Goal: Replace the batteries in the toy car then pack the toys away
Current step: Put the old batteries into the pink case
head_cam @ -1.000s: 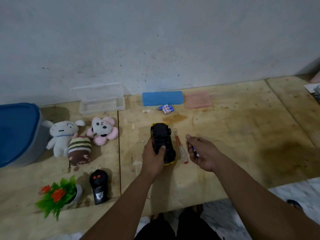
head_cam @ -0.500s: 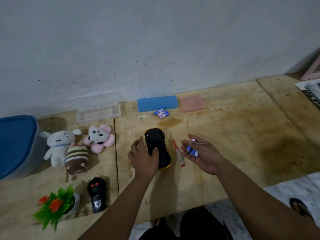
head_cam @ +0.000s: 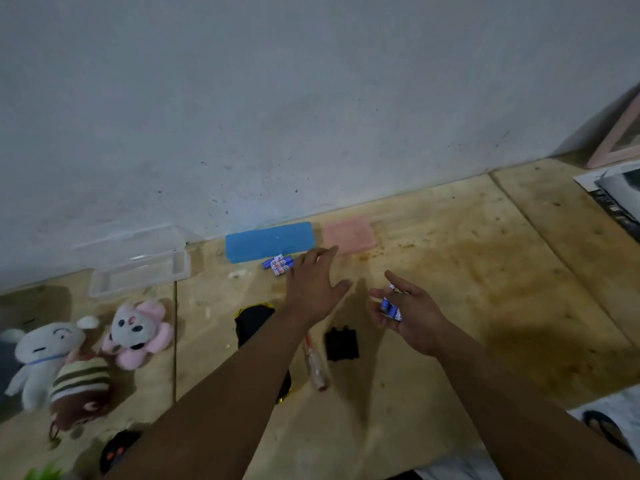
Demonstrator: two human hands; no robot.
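Observation:
The black and yellow toy car [head_cam: 252, 322] lies on the wooden table, mostly hidden under my left forearm. My left hand [head_cam: 313, 284] stretches forward with fingers spread and empty, right next to a small pile of blue batteries [head_cam: 278, 264] in front of the blue case [head_cam: 268, 241]. My right hand [head_cam: 410, 311] is palm up, cupping several blue batteries [head_cam: 390, 306]. A black battery cover [head_cam: 341, 344] and a screwdriver [head_cam: 314, 363] with a clear handle lie between my arms.
A pink case [head_cam: 350, 234] sits beside the blue one. A clear open box [head_cam: 138, 268] stands at the wall. Three plush toys [head_cam: 136, 332] lie at the left, a black remote [head_cam: 116, 450] near the front edge. Papers [head_cam: 616, 192] lie far right.
My left hand let go of the car and reached forward toward the loose batteries by the blue case. The battery cover now shows on the table. The camera tilted forward.

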